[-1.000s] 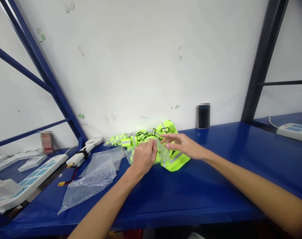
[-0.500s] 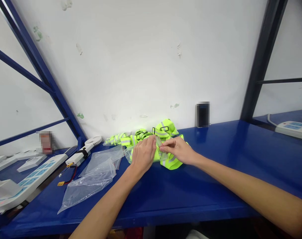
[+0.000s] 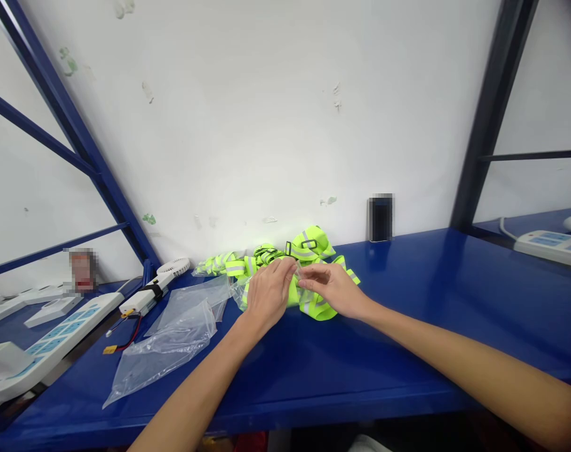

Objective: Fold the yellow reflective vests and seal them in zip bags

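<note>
My left hand (image 3: 269, 290) and my right hand (image 3: 335, 290) meet over a heap of neon-yellow reflective straps (image 3: 314, 243) with grey stripes and black buckles. Between them, the fingertips of both pinch the edge of a clear plastic bag (image 3: 240, 291), which seems to have yellow strap inside it. Much of this bag is hidden behind the left hand. Loops of strap (image 3: 320, 309) lie on the table beneath the right hand. To the left, flat clear plastic bags (image 3: 165, 345) rest on the blue table (image 3: 361, 370).
A white handheld fan (image 3: 172, 269) and a connector lead (image 3: 130, 333) lie left of the bags. White power strips (image 3: 73, 333) stand at both sides. A dark pixelated block (image 3: 380, 218) leans against the wall. Blue rack posts (image 3: 85, 138) frame the left side.
My right hand has come slightly closer to the left, and their fingertips now nearly touch at the bag's edge. The view has shifted a little; the straps and flat bags appear unmoved.
</note>
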{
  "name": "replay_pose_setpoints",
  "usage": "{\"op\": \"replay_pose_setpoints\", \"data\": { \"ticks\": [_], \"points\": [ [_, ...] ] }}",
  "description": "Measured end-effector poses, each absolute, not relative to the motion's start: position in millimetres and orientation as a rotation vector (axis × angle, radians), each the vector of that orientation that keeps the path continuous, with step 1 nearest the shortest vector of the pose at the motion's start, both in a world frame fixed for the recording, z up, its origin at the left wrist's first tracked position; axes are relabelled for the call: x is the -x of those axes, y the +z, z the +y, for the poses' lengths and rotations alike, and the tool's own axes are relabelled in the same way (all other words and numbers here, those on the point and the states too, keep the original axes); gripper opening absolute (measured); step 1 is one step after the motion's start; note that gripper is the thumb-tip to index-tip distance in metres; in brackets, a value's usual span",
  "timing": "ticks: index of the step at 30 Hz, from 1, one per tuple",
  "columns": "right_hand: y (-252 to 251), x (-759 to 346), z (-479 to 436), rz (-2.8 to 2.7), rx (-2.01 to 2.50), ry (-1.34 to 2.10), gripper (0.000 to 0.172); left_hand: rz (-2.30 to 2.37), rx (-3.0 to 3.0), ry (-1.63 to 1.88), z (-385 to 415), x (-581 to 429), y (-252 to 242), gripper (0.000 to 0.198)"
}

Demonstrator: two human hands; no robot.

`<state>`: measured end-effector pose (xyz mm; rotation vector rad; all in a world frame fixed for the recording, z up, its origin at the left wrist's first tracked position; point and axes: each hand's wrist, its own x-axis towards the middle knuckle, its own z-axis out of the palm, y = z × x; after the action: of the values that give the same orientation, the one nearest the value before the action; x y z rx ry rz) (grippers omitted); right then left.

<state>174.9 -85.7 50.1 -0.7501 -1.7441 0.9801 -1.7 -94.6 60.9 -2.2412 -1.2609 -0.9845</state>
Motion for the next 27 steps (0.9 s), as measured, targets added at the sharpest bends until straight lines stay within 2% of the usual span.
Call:
{"op": "replay_pose_setpoints", "data": {
  "ticks": [10,20,27],
  "points": [
    [50.3,-172.2,-89.2,-1.771,0.751,0.826,0.026,-1.244,2.254,-0.955,-94.4,-0.9,59.1,0.024],
    [50.8,-176.0,-89.0,-1.757,0.696,0.879,0.023,-1.076,2.4,-1.151,-99.8,-2.3,65.6,0.02],
    [52.4,-177.7,-88.4,-1.774,0.738,0.803,0.019,-1.172,2.493,-1.159,-98.2,0.4,61.8,0.023]
  ]
}}
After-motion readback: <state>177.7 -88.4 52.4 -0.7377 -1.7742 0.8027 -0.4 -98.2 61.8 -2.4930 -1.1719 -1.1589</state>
